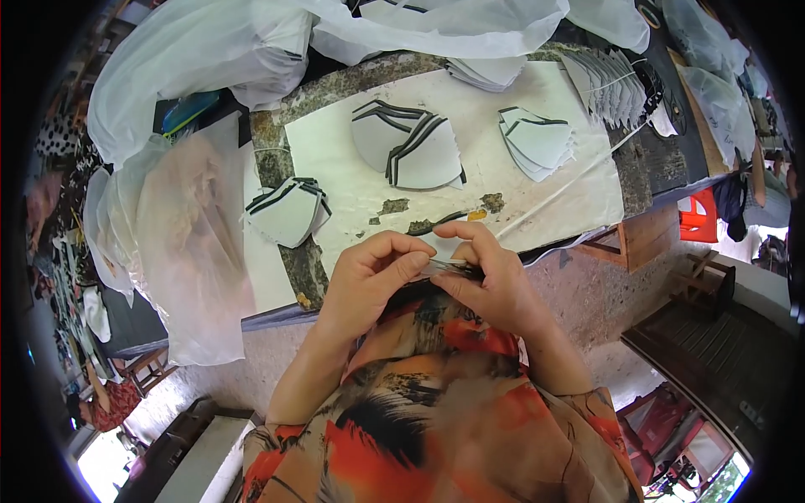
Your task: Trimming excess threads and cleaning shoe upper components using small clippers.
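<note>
At the table's near edge, my left hand (369, 277) and right hand (495, 281) meet with bent, pinching fingers around a small pale panel with a black edge (436, 267). The fingers cover much of it, so its full shape is hidden. Just beyond my hands, a white sheet (319, 159) covers the table. On it, in front of me, lies a pile of curved grey-white panels with black edging (428, 159). A similar pile (289, 216) sits to the left, and another stack (532, 147) lies farther right.
Fanned grey panels tied in a bundle (608, 88) lie at the far right, near another pale stack (486, 74). Translucent plastic bags (197, 243) drape the left side and far edge. A red-orange stool (698, 216) and a dark slatted bench (713, 352) stand to the right.
</note>
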`<action>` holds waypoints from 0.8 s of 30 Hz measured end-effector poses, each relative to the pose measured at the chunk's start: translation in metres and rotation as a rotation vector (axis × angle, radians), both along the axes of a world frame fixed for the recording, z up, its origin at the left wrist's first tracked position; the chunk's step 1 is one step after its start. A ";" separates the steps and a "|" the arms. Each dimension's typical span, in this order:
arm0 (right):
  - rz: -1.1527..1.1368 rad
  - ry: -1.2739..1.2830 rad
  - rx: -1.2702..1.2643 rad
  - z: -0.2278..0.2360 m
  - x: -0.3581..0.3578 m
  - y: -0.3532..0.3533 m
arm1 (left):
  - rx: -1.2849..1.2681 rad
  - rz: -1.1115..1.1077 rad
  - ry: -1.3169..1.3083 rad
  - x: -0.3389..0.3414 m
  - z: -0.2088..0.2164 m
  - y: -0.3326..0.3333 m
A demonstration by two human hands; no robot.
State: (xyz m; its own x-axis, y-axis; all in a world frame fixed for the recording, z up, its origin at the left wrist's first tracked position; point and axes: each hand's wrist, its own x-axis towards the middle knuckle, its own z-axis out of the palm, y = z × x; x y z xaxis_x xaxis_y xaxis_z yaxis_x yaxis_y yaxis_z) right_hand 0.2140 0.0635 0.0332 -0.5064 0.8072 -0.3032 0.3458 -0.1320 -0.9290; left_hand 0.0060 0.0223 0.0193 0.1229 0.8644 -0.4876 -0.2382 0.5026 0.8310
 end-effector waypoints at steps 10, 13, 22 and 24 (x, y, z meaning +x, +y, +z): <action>-0.184 0.065 -0.048 -0.011 -0.003 -0.013 | 0.680 -0.106 0.853 0.003 -0.016 -0.020; 0.067 0.053 -0.066 0.003 -0.003 -0.017 | 0.816 -0.181 1.121 0.002 -0.023 -0.034; -0.100 -0.096 0.058 -0.020 -0.031 0.012 | 0.831 -0.219 1.217 0.010 -0.023 -0.038; -0.080 -0.173 0.112 -0.020 -0.033 0.013 | 0.829 -0.219 1.214 0.010 -0.022 -0.038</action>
State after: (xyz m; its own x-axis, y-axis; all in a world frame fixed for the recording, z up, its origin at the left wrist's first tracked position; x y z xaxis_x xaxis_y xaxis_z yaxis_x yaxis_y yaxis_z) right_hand 0.1813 0.0767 0.0133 -0.3875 0.8763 -0.2862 0.4942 -0.0646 -0.8669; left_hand 0.0160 -0.0158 -0.0025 0.1727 0.9588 0.2254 0.8092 -0.2686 0.5225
